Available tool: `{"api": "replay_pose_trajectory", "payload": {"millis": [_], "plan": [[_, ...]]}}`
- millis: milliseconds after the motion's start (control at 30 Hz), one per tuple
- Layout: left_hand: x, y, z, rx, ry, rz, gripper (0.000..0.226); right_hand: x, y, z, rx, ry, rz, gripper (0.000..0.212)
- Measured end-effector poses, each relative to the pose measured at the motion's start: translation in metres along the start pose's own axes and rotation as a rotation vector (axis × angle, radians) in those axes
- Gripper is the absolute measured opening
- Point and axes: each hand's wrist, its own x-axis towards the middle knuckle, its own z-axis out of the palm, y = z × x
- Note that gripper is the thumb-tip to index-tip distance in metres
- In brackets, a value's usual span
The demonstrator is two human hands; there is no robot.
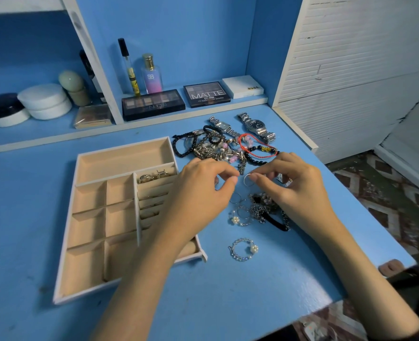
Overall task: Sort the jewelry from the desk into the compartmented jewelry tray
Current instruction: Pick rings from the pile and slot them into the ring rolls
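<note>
A beige compartmented jewelry tray (90, 193) lies on the blue desk (31, 230), with a few rings (152, 177) in its right-hand slots. A pile of bracelets (218, 148) and two watches (257, 126) lies behind my hands. My right hand (292, 185) pinches a thin silver ring (249, 180) at its fingertips. My left hand (198, 190) has its fingers curled, thumb and forefinger close together; whether it holds anything I cannot tell. Below the hands lie more rings and chains (255, 212) and a beaded flower bracelet (243, 249).
Eyeshadow palettes (153, 104), perfume bottles (150, 75) and cream jars (43, 100) stand on the shelf at the back. The desk's right edge drops to a patterned floor (388, 193). A white slatted panel (351, 70) rises at the right.
</note>
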Motion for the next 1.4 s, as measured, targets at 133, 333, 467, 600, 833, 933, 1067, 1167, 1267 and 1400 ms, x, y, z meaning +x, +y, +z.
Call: {"api": "replay_pose_trajectory", "payload": {"millis": [133,333,467,600,833,933,1067,1167,1267,1400], "plan": [[-0.002,0.005,0.0,-0.068,-0.012,-0.038,0.015,0.0,-0.001,0.0,0.009,0.014,0.02,0.01],[-0.002,0.005,0.002,-0.058,-0.004,-0.045,0.011,-0.002,-0.005,0.001,0.082,-0.012,0.029,0.007],[-0.002,0.006,0.0,-0.092,0.018,-0.073,0.009,-0.003,-0.007,-0.001,0.163,-0.041,0.063,0.007],[-0.007,0.003,-0.011,-0.174,0.048,-0.095,0.008,-0.002,-0.006,-0.004,0.231,0.029,0.102,0.013],[-0.039,-0.024,-0.047,-0.26,0.119,-0.203,0.01,0.001,-0.014,0.002,0.21,-0.054,0.092,0.01],[-0.051,-0.039,-0.063,-0.259,0.155,-0.229,0.008,0.004,-0.031,0.017,0.23,-0.095,0.039,0.013],[-0.06,-0.053,-0.072,-0.136,0.18,-0.184,0.006,0.007,-0.052,0.044,0.233,-0.181,-0.061,0.012],[-0.063,-0.057,-0.071,-0.046,0.156,-0.109,0.003,0.004,-0.06,0.061,0.183,-0.191,-0.144,0.015],[-0.065,-0.06,-0.069,0.007,0.113,-0.059,0.008,0.001,-0.059,0.067,0.16,-0.12,-0.176,0.015],[-0.066,-0.059,-0.069,0.093,0.083,-0.014,0.007,-0.001,-0.056,0.064,0.159,-0.079,-0.162,0.015]]}}
